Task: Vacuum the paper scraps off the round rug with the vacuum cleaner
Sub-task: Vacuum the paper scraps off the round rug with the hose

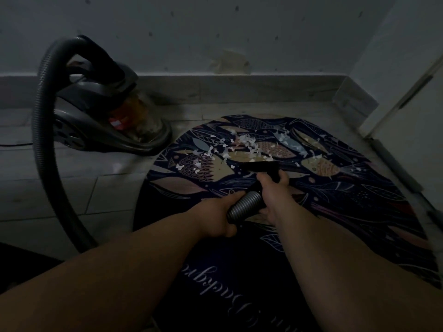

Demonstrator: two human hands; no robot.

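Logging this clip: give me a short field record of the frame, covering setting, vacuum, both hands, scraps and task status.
setting: dim room; round rug with a fish pattern on a tiled floor
vacuum cleaner: stands on the floor left of the rug
hose: ribbed, loops from the cleaner round to the hands
left hand: grips the hose end
right hand: grips the neck of the nozzle
paper scraps: white, scattered just beyond the nozzle
status: scraps not yet cleared
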